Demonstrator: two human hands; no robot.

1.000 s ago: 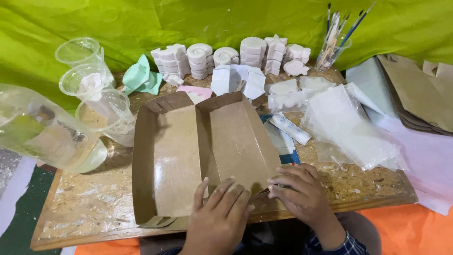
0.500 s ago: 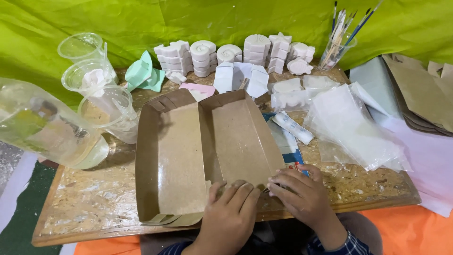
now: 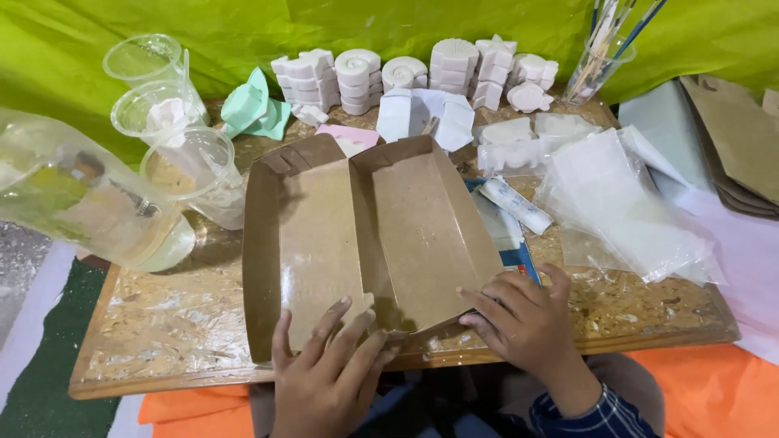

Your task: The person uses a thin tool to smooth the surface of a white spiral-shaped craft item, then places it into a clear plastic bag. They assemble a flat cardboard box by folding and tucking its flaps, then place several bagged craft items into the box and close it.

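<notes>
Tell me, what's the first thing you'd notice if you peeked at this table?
The big brown cardboard box, lying open and unfolded in the middle of the wooden table, catches the eye first, with the left hand pressing its near edge and the right hand at its right corner. Behind it, stacks of white shell-shaped plaster casts line a bright green cloth, and clear plastic cups stand at the left.

bright even light, soft shadows, edge distortion

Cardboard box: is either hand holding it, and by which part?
Both hands press the brown cardboard box at its near edge: left hand on the near flap, right hand at the near right corner.
</notes>
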